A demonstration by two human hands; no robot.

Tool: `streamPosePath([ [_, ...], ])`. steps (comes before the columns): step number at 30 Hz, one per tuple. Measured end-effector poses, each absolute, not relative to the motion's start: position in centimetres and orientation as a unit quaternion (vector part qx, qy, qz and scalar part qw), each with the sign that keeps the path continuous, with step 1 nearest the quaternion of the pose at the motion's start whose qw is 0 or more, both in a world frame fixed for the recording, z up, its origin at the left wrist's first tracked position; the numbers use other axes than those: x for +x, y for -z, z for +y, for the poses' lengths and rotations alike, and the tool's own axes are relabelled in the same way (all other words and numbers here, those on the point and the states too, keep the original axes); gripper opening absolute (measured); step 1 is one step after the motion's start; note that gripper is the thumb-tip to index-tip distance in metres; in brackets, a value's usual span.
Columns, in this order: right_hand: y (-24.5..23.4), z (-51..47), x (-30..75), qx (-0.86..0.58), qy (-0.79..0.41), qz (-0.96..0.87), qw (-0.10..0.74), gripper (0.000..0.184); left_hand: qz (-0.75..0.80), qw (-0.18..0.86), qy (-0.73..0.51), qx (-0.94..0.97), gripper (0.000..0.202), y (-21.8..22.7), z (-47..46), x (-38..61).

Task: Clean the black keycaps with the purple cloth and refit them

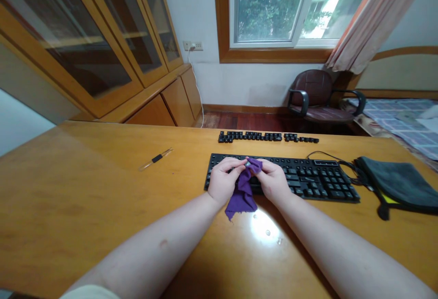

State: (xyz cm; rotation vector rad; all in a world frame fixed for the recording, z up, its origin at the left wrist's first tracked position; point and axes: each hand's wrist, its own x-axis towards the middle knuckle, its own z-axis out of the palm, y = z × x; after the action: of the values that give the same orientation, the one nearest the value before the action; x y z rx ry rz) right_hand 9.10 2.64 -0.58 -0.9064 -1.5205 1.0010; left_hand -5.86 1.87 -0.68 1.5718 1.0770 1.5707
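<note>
My left hand (224, 181) and my right hand (273, 180) meet over the left part of a black keyboard (308, 180). Both pinch a purple cloth (242, 194) that hangs down between them onto the wooden desk (85, 189). Something small and grey, perhaps a keycap, shows at my left fingertips inside the cloth's top fold. A row of loose black keycaps (268, 136) lies on the desk behind the keyboard.
A thin clear tool with a black band (156, 158) lies on the desk to the left. A dark grey cloth with a yellow edge (398, 183) and the keyboard cable sit at the right. A brown armchair (318, 98) stands beyond the desk.
</note>
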Motion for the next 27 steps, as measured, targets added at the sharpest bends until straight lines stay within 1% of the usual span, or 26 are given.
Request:
streamPosePath([
  [5, 0.36, 2.35, 8.83, -0.361, -0.39, -0.671, 0.517, 0.009, 0.398, 0.311, -0.598, 0.622, 0.011, 0.48, 1.72, -5.68],
  [14, 0.72, 2.37, 8.89, -0.353, -0.371, -0.683, 0.521, 0.013, 0.396, 0.304, -0.602, 0.623, 0.009, 0.73, 1.72, -5.58],
  [20, 0.31, 2.45, 9.19, -0.366, -0.359, -0.689, 0.512, 0.028, 0.412, 0.313, -0.594, 0.616, 0.008, 0.75, 1.7, -5.66],
  [23, 0.23, 2.58, 9.33, -0.37, -0.369, -0.681, 0.513, 0.027, 0.419, 0.317, -0.588, 0.615, 0.008, 0.82, 1.64, -5.62],
  [27, 0.22, 2.73, 9.28, -0.399, -0.415, -0.634, 0.517, 0.025, 0.43, 0.318, -0.573, 0.621, 0.014, 0.72, 1.48, -5.54],
])
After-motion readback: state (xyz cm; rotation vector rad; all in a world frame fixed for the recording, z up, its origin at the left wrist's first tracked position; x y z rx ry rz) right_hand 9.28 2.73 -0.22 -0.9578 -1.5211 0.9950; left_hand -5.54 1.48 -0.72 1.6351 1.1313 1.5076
